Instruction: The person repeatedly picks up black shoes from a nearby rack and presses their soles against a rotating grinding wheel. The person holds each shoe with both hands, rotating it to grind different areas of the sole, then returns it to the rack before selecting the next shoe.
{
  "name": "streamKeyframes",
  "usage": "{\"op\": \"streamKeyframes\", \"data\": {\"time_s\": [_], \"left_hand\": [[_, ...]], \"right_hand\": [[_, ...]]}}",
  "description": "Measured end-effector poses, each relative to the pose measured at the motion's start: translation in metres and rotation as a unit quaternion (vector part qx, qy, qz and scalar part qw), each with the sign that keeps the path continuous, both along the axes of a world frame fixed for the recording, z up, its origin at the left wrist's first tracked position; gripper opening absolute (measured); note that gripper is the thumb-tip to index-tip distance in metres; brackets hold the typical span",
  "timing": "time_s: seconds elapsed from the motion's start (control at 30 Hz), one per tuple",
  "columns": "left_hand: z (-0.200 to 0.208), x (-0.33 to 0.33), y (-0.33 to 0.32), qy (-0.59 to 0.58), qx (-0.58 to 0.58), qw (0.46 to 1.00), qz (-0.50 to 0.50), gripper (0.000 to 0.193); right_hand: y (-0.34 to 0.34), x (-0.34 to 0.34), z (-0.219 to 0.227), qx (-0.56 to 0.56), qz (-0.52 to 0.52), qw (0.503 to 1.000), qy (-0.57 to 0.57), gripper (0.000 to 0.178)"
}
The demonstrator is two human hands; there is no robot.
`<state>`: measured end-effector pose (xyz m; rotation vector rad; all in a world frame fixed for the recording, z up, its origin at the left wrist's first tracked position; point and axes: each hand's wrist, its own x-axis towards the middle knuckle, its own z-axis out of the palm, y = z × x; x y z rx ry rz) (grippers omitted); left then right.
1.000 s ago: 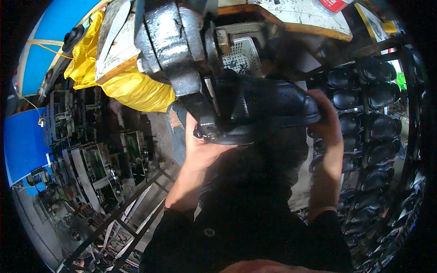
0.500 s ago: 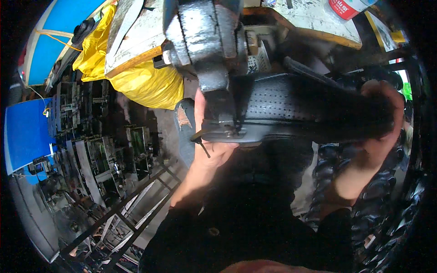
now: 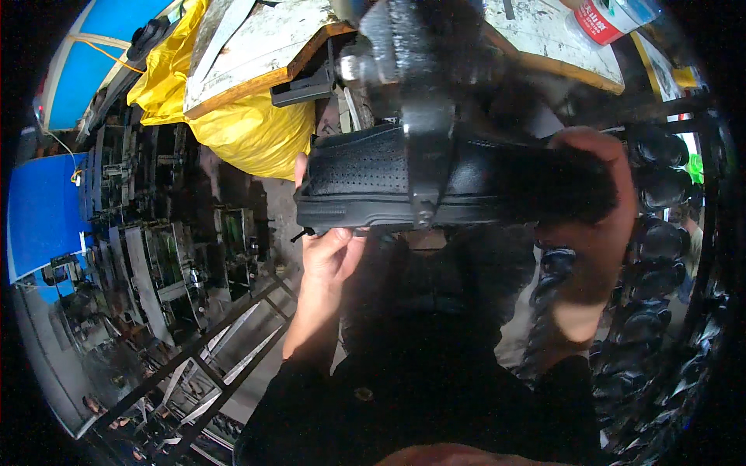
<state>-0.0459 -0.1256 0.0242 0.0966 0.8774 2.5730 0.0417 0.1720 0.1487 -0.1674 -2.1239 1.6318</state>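
A black leather shoe [image 3: 357,175] with rows of small punched holes lies sideways in front of me, sole edge toward me. My left hand [image 3: 332,252] is closed on its left end, thumb under the sole and other fingers mostly hidden behind. Round the dark right end curls my right hand [image 3: 624,186], closed on the shoe and partly in shadow. A worn metal machine head [image 3: 396,54] stands over the shoe. Its narrow arm [image 3: 427,147] crosses the shoe's middle, its lower tip beside the sole edge. Whether the tip touches the sole is hard to tell.
White worktables with wooden edges, one at the left [image 3: 264,46] and one at the right [image 3: 544,39], flank the machine. A plastic bottle [image 3: 602,23] rests on the right one. Yellow sacking [image 3: 256,140] hangs at left, above a metal rack [image 3: 210,342]. Black shoes [image 3: 649,272] line the right.
Both hands and the shoe have moved left under the machine. Its arm now crosses the shoe's middle instead of the left end. The view has shifted slightly.
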Motion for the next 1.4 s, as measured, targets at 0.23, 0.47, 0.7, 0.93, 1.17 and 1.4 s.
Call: {"op": "streamKeyframes", "data": {"time_s": [0.23,0.47,0.7,0.93,1.17,1.4], "left_hand": [[-0.014,-0.007,0.013,0.031,-0.418,0.906,-0.052,0.048],[-0.081,-0.026,0.078,0.48,-0.548,0.633,-0.263,0.073],[-0.081,0.025,0.1,0.481,-0.49,0.6,-0.411,0.062],[-0.073,0.044,0.1,0.502,-0.48,0.585,-0.418,0.059],[-0.07,0.043,0.08,0.432,-0.53,0.595,-0.422,0.058],[-0.072,0.053,0.091,0.433,-0.509,0.599,-0.441,0.055]], "right_hand": [[0.031,0.086,-0.067,-0.114,-0.013,0.99,-0.081,0.082],[-0.035,0.281,-0.017,0.076,-0.314,0.934,-0.155,0.057],[-0.084,0.424,-0.088,0.292,-0.537,0.677,-0.411,0.05],[-0.016,0.492,-0.224,0.276,-0.576,0.648,-0.416,0.08],[-0.005,0.509,-0.259,0.301,-0.594,0.443,-0.6,0.108],[-0.028,0.608,-0.245,0.235,-0.612,0.597,-0.463,0.091]]}}
